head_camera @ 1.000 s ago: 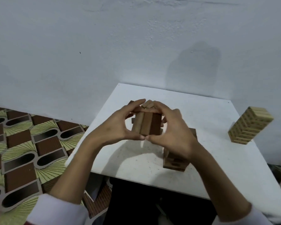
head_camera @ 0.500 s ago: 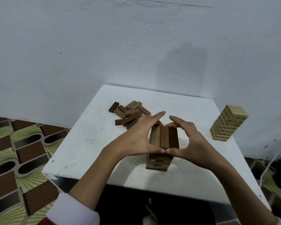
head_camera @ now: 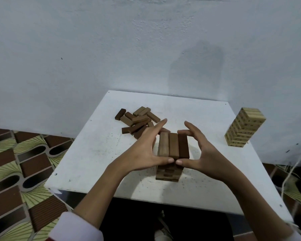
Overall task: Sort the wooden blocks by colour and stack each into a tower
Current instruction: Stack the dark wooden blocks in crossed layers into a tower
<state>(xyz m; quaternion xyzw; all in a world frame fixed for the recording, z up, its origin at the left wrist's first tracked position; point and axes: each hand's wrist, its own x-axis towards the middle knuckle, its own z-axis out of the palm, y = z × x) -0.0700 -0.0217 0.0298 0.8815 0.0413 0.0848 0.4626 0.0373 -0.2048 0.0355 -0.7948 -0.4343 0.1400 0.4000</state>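
- Head view: the left hand (head_camera: 142, 152) and right hand (head_camera: 203, 153) are cupping the top of the brown tower (head_camera: 172, 153) near the front of the white table (head_camera: 94, 153), thumbs and fingers grasping its top layer.
- Loose brown blocks (head_camera: 137, 121) are lying behind it.
- A pale tower (head_camera: 244, 126) is standing at the right edge.
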